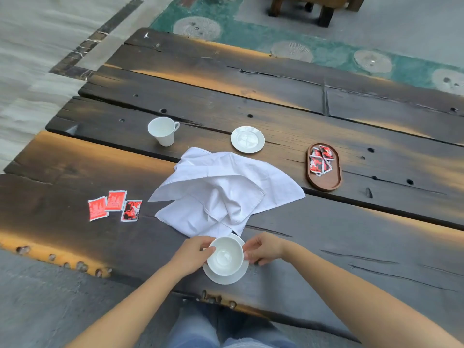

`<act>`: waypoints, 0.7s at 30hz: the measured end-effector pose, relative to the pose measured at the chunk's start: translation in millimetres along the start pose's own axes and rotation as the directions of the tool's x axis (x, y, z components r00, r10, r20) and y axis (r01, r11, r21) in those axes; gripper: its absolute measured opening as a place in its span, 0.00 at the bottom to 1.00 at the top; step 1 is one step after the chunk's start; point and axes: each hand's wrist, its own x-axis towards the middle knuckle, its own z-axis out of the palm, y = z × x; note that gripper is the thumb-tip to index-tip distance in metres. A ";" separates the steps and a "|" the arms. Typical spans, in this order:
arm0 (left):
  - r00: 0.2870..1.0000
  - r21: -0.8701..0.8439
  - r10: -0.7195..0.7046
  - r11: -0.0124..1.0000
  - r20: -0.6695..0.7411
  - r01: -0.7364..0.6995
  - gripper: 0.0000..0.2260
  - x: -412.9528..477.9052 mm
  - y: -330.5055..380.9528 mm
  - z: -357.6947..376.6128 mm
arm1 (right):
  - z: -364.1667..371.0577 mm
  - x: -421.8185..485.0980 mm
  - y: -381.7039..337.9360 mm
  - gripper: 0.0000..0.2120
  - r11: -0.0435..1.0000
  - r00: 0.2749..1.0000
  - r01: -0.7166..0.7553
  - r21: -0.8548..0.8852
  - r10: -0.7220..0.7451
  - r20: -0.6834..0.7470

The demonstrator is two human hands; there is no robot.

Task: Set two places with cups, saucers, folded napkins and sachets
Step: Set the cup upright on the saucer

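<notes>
Close to the near edge of the dark wooden surface [326,247], the left hand [192,256] and right hand [263,248] are both gripping a white cup [225,256] sitting on its saucer [226,277]. Crumpled white napkins [223,192] are lying just beyond. Farther off, a second cup [162,130], an empty saucer [247,139], three loose sachets [115,205] and a sachet tray [324,182] are waiting.

Table [288,101]: dark, charred planks with orange patches and bolt holes. Floor [32,46]: grey stone with a dark border strip. Green patterned rug [251,36] beyond. Wooden furniture legs [326,16] at the far edge.
</notes>
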 end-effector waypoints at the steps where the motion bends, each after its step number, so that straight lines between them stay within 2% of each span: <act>1: 1.000 0.011 0.001 1.000 -0.020 -0.001 0.13 -1.6 0.8 0.9 | -3.5 0.1 -2.8 0.15 0.999 1.000 0.015 -0.040 -0.016 -0.014; 3: 0.997 0.035 -0.004 0.999 -0.076 0.007 0.11 -5.9 0.8 2.9 | -13.5 -0.6 -8.4 0.13 0.980 0.997 0.055 -0.191 -0.065 -0.050; 6: 0.988 0.082 -0.040 0.995 -0.151 0.053 0.10 -13.2 0.2 1.6 | -31.5 -4.1 -20.4 0.13 0.879 0.991 0.088 -0.469 -0.124 -0.047; 9: 0.980 0.165 -0.039 0.984 -0.194 0.072 0.10 -20.0 7.2 -11.2 | -50.7 -8.5 -41.5 0.14 0.798 0.987 0.114 -0.591 -0.161 -0.027; 16: 0.921 0.195 0.088 0.981 -0.379 -0.014 0.10 -17.6 40.0 -82.0 | -104.3 -11.0 -122.0 0.11 0.725 0.916 0.202 -0.658 -0.378 -0.136; 21: 0.869 0.277 0.155 0.961 -0.469 -0.022 0.12 11.7 57.9 -155.4 | -120.9 2.7 -183.5 0.11 0.723 0.841 0.250 -0.644 -0.492 -0.226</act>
